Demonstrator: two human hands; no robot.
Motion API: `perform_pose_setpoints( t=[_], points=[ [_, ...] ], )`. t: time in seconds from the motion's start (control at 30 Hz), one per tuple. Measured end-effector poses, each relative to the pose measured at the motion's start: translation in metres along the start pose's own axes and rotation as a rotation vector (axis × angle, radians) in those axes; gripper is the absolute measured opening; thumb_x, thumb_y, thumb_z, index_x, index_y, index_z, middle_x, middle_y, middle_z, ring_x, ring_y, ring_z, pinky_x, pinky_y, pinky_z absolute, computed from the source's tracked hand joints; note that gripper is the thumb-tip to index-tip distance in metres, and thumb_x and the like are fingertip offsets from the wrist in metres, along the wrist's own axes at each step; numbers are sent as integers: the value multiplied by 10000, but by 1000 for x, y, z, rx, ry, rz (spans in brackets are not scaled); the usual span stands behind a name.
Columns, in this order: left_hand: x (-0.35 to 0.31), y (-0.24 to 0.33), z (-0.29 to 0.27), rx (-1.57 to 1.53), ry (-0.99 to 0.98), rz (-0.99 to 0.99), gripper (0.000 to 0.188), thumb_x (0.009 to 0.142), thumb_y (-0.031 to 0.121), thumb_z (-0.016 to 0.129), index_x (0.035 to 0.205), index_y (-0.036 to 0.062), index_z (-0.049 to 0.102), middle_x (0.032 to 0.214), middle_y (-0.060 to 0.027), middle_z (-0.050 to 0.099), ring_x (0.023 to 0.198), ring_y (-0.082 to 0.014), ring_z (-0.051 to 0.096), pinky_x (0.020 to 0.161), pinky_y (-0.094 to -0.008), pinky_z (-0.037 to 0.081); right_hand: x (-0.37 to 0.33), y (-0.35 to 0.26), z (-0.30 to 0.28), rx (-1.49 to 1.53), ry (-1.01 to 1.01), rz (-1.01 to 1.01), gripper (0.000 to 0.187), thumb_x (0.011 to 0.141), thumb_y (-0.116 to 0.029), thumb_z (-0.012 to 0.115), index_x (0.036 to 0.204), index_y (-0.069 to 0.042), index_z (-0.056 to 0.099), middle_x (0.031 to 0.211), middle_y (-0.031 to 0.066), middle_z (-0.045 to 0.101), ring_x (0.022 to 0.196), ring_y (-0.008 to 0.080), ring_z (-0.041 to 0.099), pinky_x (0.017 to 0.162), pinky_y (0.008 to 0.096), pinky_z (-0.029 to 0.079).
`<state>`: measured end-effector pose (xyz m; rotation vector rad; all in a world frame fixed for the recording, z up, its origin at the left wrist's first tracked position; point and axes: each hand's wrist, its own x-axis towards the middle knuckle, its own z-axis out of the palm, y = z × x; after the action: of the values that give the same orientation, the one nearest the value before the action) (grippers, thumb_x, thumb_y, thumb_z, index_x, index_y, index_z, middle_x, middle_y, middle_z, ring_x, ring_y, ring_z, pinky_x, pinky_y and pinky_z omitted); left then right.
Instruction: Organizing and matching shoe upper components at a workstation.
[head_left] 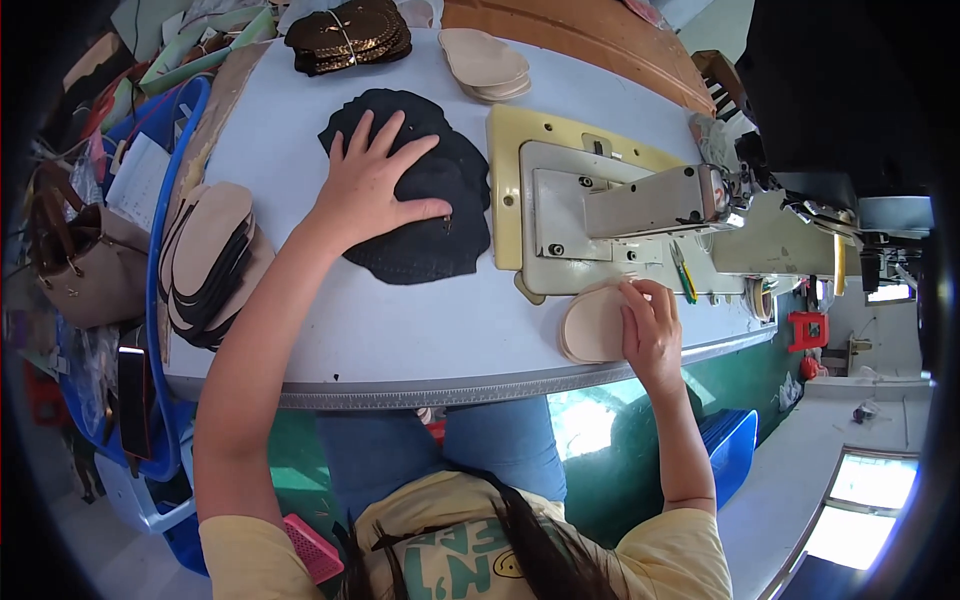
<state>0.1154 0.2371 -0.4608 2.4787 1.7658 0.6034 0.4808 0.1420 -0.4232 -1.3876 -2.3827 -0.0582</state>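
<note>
My left hand (378, 178) lies with its fingers spread on a pile of black cut pieces (430, 245), left of the sewing machine (650, 200). At the front of the table my right hand (652, 328) pinches the right edge of a small stack of beige rounded pieces (592, 325). Its fingertips are bent over that edge, just below the machine's plate. How many pieces they grip is hidden. Beside that hand lies a pair of thread snips (683, 272) with a yellow and green handle.
Beige and black sole-shaped pieces (215, 260) are stacked at the left edge. Further back are a tied bundle of bronze pieces (348, 38) and more beige pieces (485, 64). A ruler strip (480, 388) runs along the front edge. A blue basket (192, 130) stands left.
</note>
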Motion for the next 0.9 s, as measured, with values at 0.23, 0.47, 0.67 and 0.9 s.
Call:
perform_pose_setpoints(
  t=[0.23, 0.47, 0.67, 0.9],
  points=[
    [-70, 42, -31, -72, -80, 134, 965, 577, 611, 745, 1389, 209, 413, 1472, -181, 275, 1373, -435, 182, 1037, -671, 172, -2, 3, 3, -67, 62, -30, 238, 795, 49, 580, 1025, -6, 603, 1013, 150, 589, 920, 331, 575, 789, 404, 481],
    [-73, 48, -14, -45, 37, 53, 853, 651, 489, 751, 1386, 202, 427, 1483, -184, 253, 1330, -406, 257, 1014, -560, 222, 2, 3, -1, -102, 46, -111, 199, 712, 82, 604, 839, -18, 489, 831, 129, 532, 780, 324, 532, 673, 422, 444],
    [-77, 42, -10, 2, 155, 107, 651, 748, 435, 703, 1315, 181, 509, 1381, -190, 400, 1296, -381, 341, 1040, -654, 135, 2, -5, -8, 71, 31, 51, 171, 721, 53, 648, 808, 7, 508, 794, 129, 528, 710, 319, 547, 635, 380, 453],
    [-81, 53, -30, -170, 119, 5, 454, 846, 114, 550, 1296, 177, 545, 1361, -187, 433, 1310, -368, 352, 1063, -652, 107, -5, -16, -30, 503, -334, 202, 164, 697, 36, 707, 763, -23, 569, 1060, 127, 573, 1034, 312, 541, 893, 386, 440]
  ],
)
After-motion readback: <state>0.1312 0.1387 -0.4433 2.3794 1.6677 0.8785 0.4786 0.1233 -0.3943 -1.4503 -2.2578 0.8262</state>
